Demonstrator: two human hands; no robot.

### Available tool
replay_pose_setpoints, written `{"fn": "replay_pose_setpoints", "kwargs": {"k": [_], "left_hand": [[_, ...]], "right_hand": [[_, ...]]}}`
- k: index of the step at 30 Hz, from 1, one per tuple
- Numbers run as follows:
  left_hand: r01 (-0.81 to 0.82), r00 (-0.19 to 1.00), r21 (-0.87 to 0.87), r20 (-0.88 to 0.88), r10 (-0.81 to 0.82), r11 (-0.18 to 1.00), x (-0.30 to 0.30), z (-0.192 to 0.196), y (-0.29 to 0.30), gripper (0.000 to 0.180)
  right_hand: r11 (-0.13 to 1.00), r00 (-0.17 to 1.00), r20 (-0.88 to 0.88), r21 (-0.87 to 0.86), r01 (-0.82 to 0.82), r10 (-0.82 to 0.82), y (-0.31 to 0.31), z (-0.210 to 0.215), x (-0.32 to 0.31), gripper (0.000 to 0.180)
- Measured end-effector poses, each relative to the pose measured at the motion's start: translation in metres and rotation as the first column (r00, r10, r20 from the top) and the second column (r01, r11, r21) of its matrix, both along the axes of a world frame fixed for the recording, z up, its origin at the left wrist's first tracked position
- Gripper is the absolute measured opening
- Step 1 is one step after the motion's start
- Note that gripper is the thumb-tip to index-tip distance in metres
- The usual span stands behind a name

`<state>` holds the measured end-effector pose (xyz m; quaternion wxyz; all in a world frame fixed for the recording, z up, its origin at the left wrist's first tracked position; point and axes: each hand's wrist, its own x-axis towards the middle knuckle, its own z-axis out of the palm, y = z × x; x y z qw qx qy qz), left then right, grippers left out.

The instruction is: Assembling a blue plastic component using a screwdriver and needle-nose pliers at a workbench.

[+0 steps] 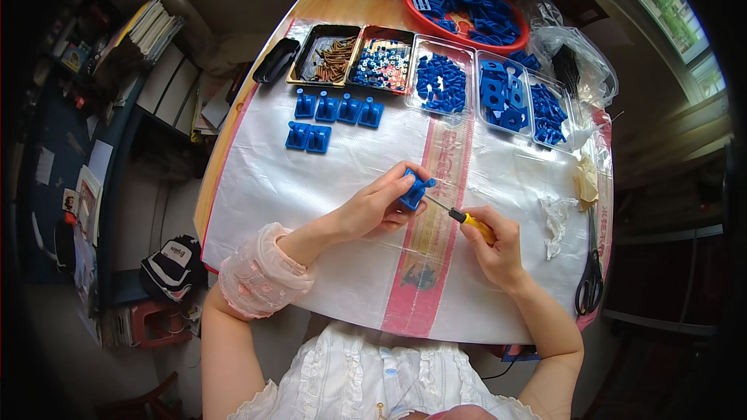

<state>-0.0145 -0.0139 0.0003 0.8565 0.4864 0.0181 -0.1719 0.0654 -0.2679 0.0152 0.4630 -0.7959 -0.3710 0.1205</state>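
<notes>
Above the middle of the table, my left hand (377,202) grips a small blue plastic bracket (415,189) between thumb and fingers. My right hand (498,247) is wrapped round the yellow and black handle of a screwdriver (476,227). Its thin metal shaft points up and left, with the tip at the bracket's lower right side; whether it sits in a screw cannot be made out. Several similar blue pieces (327,107), each a square base with an upright part, stand in two rows on the sheet beyond my left hand.
Behind the pieces are trays of screws (336,58), small white and blue parts (381,62) and blue plastic parts (441,82). A red basin (524,29) of blue parts stands at the far right. Black scissors (589,284) and crumpled tissue (555,225) lie along the right edge.
</notes>
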Motion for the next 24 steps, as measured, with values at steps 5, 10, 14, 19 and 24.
{"fn": "replay_pose_setpoints", "kwargs": {"k": [5, 10, 14, 19, 24], "left_hand": [[0.002, 0.999, -0.105, -0.05, -0.007, 0.995, -0.001, 0.0009, -0.0027, 0.034], [-0.005, 0.995, -0.136, -0.098, -0.009, 0.991, 0.0001, 0.0013, -0.0018, 0.034], [-0.001, 0.999, -0.073, -0.051, -0.002, 0.997, 0.0008, -0.0016, -0.0022, 0.034], [-0.024, 0.999, -0.061, -0.032, 0.022, 0.998, 0.001, -0.0047, -0.0027, 0.034], [-0.014, 0.989, -0.183, -0.147, -0.013, 0.983, 0.0028, -0.0013, 0.0006, 0.038]], "right_hand": [[0.999, 0.999, 0.019, 0.015, 0.034, -0.034, 0.0022, -0.0008, -0.0029, 0.014], [0.999, 0.998, 0.036, 0.002, 0.044, -0.044, 0.0036, 0.0005, -0.0044, 0.014], [0.999, 0.999, 0.023, -0.002, 0.045, -0.045, 0.0017, -0.0027, -0.0029, 0.015], [0.999, 0.998, 0.05, 0.011, 0.044, -0.045, 0.003, -0.0025, -0.0034, 0.017], [0.997, 0.983, 0.169, 0.042, 0.066, -0.072, 0.0037, -0.0072, -0.0058, 0.023]]}}
